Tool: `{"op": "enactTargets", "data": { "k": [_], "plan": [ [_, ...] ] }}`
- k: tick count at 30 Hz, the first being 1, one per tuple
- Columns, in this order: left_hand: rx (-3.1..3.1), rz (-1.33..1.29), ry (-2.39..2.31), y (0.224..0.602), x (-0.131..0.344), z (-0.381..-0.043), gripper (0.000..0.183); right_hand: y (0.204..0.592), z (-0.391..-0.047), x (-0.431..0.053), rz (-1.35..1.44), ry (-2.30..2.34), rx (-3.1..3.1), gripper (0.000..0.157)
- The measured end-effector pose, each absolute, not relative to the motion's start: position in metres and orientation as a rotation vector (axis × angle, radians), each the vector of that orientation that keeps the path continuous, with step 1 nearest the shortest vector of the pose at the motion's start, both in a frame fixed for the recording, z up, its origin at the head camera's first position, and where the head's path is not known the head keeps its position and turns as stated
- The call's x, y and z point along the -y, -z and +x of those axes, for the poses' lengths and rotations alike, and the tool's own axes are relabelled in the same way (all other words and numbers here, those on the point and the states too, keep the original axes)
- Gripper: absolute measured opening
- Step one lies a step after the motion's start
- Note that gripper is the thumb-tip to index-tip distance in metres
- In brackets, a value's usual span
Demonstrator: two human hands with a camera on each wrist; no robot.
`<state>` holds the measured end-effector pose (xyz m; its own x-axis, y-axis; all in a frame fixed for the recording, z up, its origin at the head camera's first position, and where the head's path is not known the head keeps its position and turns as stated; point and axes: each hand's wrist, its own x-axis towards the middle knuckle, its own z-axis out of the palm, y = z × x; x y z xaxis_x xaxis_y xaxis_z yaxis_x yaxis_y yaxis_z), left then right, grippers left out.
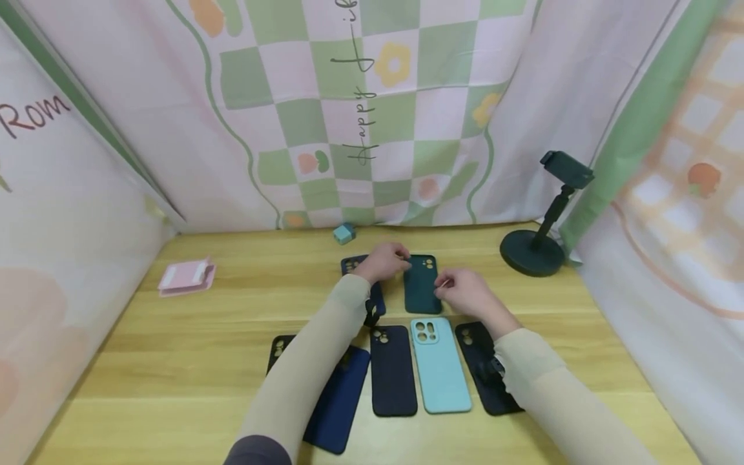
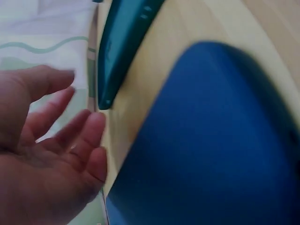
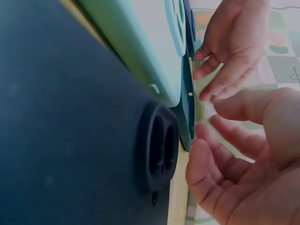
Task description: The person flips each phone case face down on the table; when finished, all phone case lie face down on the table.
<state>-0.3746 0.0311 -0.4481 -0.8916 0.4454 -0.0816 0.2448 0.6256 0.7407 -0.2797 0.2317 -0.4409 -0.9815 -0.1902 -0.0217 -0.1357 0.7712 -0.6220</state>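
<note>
A dark green phone case [image 1: 422, 287] lies on the table between the two hands, its camera cutouts at the far end. At its upper left edge is my left hand [image 1: 385, 262], fingers loosely bent and nothing held in the left wrist view. This hand partly covers a navy phone case [image 1: 377, 299]. My right hand [image 1: 463, 292] has its fingertips right at the green case's right edge. In the right wrist view, its thumb and fingers are slightly bent and apart, with nothing between them.
Nearer the body lie a blue case [image 1: 339, 407], a black case [image 1: 394, 374], a light turquoise case [image 1: 444, 374] and another black case [image 1: 485, 381], partly under the right wrist. Farther off are a small blue block [image 1: 344, 234], a pink item [image 1: 186, 276] and a black stand [image 1: 531, 253].
</note>
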Motion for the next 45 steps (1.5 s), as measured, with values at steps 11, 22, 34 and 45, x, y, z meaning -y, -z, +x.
{"op": "enactTargets", "data": {
  "k": [11, 22, 34, 45],
  "plan": [
    [-2.636, 0.677, -0.851, 0.45, -0.034, -0.374, 0.029, 0.438, -0.288, -0.226, -0.131, 0.84, -2.761, 0.017],
    [-2.441, 0.62, -1.172, 0.456, -0.012, -0.377, 0.033, 0.446, -0.29, -0.23, -0.013, 1.259, -2.534, 0.029],
    [-2.168, 0.665, -1.573, 0.458, 0.011, -0.38, 0.048, 0.43, -0.28, -0.223, -0.146, 1.558, -2.51, 0.034],
    [-1.98, 0.722, -1.776, 0.452, 0.022, -0.376, 0.038, 0.42, -0.266, -0.213, -0.407, 1.567, -2.529, 0.034]
  ]
}}
